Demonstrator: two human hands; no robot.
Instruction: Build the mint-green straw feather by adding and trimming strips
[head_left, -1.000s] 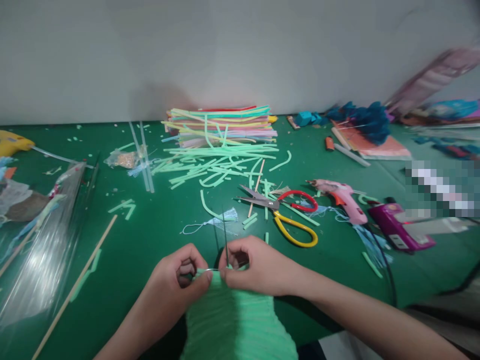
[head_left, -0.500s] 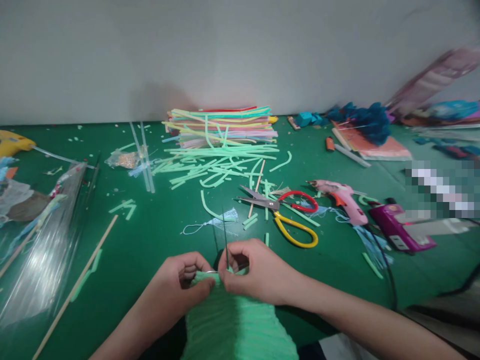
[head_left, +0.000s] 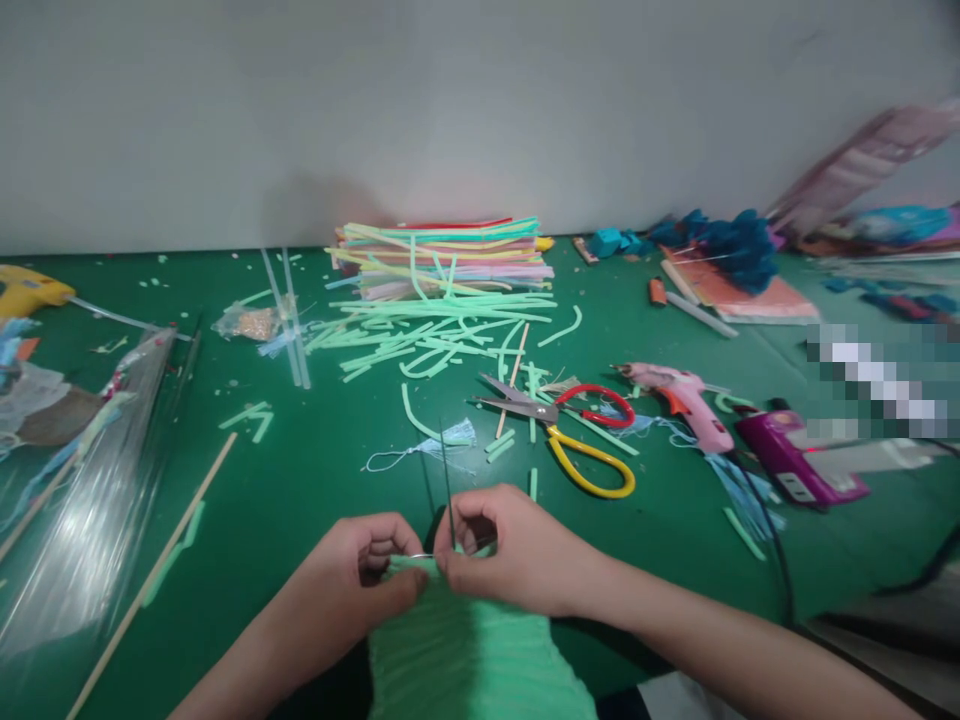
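Note:
A ribbed mint-green panel [head_left: 480, 665] hangs toward me at the bottom centre, seemingly made of fuzzy stems laid side by side. My left hand [head_left: 367, 570] pinches its top edge between thumb and fingers. Close beside it, my right hand [head_left: 502, 545] is closed on the same edge farther right. A thin dark wire-like strand [head_left: 447, 470] stands up from the right fingertips. Between the two hands a short silvery line runs along the edge. The fingertips partly hide what they grip.
Open scissors [head_left: 551, 412] with red and yellow handles lie ahead. A pink glue gun [head_left: 686, 400] and a purple device [head_left: 799, 455] are on the right. Cut green stems [head_left: 420, 335] and a multicoloured stem bundle [head_left: 450, 255] lie by the wall. A wooden stick [head_left: 161, 560] lies left.
Both hands and the panel's top edge sit slightly lower in view. The upright strand leans a little more to the left. The grip looks unchanged.

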